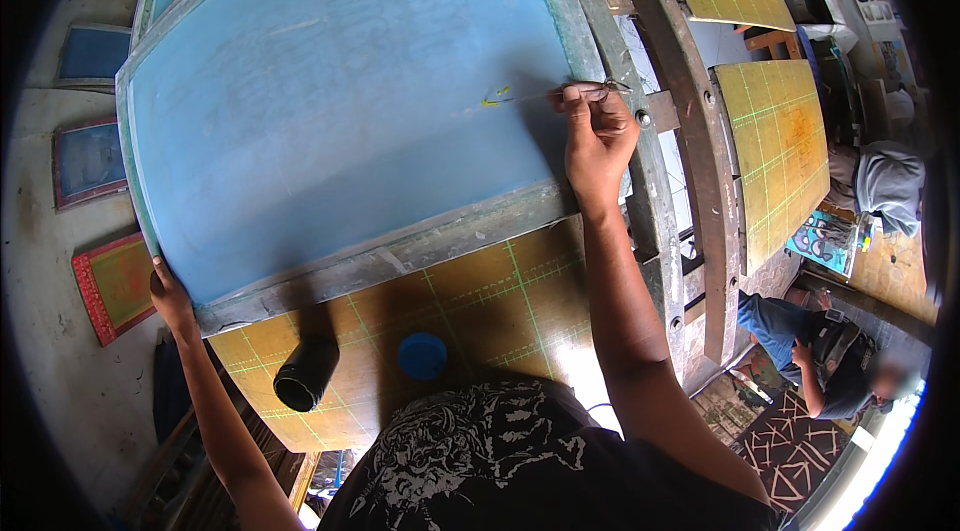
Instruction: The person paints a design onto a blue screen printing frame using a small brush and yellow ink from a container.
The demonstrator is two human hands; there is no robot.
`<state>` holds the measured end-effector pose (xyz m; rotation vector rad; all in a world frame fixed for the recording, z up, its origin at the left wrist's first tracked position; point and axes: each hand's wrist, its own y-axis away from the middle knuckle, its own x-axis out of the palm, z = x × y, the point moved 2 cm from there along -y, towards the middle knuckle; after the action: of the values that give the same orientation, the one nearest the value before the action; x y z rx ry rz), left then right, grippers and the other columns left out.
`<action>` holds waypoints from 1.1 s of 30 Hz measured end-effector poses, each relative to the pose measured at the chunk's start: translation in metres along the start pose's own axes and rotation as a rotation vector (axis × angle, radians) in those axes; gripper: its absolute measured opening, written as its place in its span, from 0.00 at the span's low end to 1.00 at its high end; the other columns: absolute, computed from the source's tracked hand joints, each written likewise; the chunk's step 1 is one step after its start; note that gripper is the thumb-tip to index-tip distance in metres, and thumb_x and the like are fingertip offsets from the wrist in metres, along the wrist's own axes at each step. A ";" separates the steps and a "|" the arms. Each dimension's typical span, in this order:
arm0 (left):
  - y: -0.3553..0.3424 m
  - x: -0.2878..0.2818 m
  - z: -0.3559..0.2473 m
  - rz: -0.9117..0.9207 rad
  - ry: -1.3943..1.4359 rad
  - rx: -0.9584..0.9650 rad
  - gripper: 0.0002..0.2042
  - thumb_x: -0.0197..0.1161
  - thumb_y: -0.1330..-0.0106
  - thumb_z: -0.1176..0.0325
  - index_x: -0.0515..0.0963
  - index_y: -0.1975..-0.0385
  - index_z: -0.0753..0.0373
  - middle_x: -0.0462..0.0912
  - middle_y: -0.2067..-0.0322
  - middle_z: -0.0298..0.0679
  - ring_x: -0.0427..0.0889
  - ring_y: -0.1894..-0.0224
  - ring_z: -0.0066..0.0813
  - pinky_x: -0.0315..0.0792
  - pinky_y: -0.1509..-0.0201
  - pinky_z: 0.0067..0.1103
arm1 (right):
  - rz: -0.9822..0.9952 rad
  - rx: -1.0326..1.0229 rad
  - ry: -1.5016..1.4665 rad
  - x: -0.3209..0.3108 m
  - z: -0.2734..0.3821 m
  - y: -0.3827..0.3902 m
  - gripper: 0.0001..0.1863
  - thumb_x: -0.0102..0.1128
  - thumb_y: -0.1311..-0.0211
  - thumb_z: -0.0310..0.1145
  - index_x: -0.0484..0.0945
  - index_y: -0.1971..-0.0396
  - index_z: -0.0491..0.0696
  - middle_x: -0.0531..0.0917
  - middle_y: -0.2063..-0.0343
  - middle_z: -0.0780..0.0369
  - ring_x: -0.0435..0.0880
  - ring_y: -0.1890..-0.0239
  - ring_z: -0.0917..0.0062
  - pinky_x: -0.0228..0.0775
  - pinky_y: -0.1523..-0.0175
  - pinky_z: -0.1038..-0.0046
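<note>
A large screen-printing frame [380, 256] with a blue mesh [350, 121] lies in front of me, faint darker shapes showing in the mesh. At its lower left corner, my left hand [172, 299] grips the frame's edge, the fingers partly hidden. My right hand [600, 146] is above the right side of the mesh, pinching a slender tool [595, 89] that looks like a fine brush. Its thin shaft points left to small yellow-green marks [492, 99]; whether the tip touches the mesh, I cannot tell.
Below the frame, a yellowish board [480, 281] with green grid lines carries a black cylindrical container [307, 371] and a round blue lid [422, 356]. Metal rails [690, 131] and more gridded boards [775, 156] run along the right. Another person [830, 351] is at lower right.
</note>
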<state>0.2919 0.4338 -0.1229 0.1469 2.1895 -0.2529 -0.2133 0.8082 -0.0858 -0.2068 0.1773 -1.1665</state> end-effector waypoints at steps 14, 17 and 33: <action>0.002 0.000 -0.001 0.004 0.013 -0.048 0.27 0.41 0.29 0.50 0.74 0.67 0.73 0.78 0.75 0.44 0.73 0.73 0.33 0.69 0.65 0.28 | -0.041 0.001 -0.033 -0.001 0.001 0.001 0.04 0.56 0.39 0.24 0.76 0.71 0.39 0.81 0.72 0.61 0.81 0.67 0.80 0.72 0.59 0.79; 0.002 0.000 -0.001 -0.001 0.007 -0.062 0.27 0.41 0.29 0.49 0.74 0.68 0.73 0.77 0.76 0.44 0.72 0.74 0.33 0.69 0.66 0.28 | -0.038 0.001 -0.022 -0.001 0.001 0.001 0.04 0.56 0.39 0.24 0.76 0.71 0.39 0.81 0.72 0.61 0.81 0.67 0.80 0.72 0.60 0.79; 0.002 0.001 -0.004 -0.011 0.017 -0.046 0.27 0.42 0.29 0.49 0.74 0.70 0.73 0.77 0.78 0.42 0.71 0.76 0.32 0.68 0.68 0.28 | -0.057 -0.006 -0.028 -0.003 -0.001 0.001 0.04 0.56 0.38 0.25 0.76 0.71 0.40 0.81 0.72 0.62 0.80 0.68 0.82 0.70 0.61 0.81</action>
<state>0.2891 0.4368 -0.1216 0.1116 2.2118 -0.2087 -0.2134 0.8111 -0.0866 -0.2342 0.1511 -1.2189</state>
